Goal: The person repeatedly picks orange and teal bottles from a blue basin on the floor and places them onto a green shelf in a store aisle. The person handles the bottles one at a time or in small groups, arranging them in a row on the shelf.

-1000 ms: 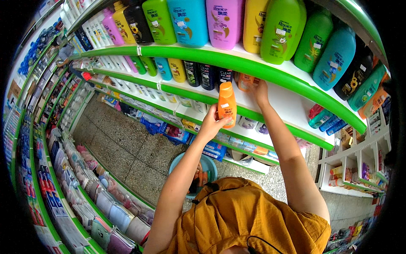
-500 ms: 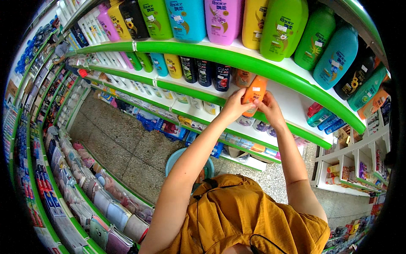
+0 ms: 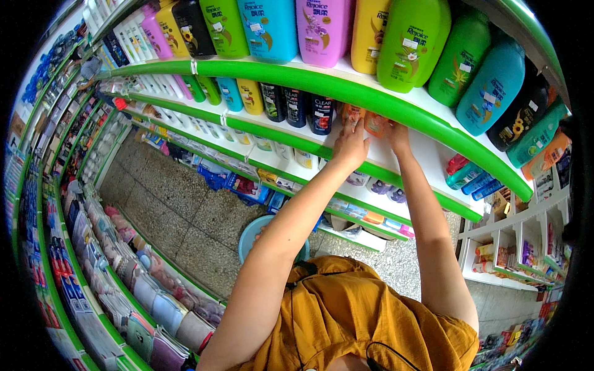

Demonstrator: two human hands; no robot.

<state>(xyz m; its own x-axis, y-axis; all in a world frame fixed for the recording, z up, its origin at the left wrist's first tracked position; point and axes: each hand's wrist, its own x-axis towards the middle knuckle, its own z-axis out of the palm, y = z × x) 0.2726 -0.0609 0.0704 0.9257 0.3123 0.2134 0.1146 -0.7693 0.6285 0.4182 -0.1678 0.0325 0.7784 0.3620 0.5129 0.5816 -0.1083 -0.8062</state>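
Note:
Two orange bottles stand side by side on the middle shelf, partly shaded by the shelf above. My left hand [image 3: 351,145] has its fingers wrapped on the left orange bottle [image 3: 354,112]. My right hand [image 3: 398,137] grips the right orange bottle [image 3: 375,124], its fingertips partly hidden behind that bottle. Dark bottles [image 3: 322,114] stand just left of them, along with a yellow bottle [image 3: 251,98] and a blue one [image 3: 229,94]. Above my hands, a green shelf edge [image 3: 266,77] carries large green, blue, pink, yellow and black bottles [image 3: 322,34].
Lower shelves [image 3: 371,216] hold small packs. A light blue tub [image 3: 250,232] sits on the speckled floor [image 3: 161,204] below. Curved shelves of folded cloth goods [image 3: 167,303] line the left, and white compartment shelving [image 3: 504,247] stands at the right.
The orange bottle that my left hand held out in front has moved up, right and back onto the shelf. My left hand followed it, shifting beside my right hand.

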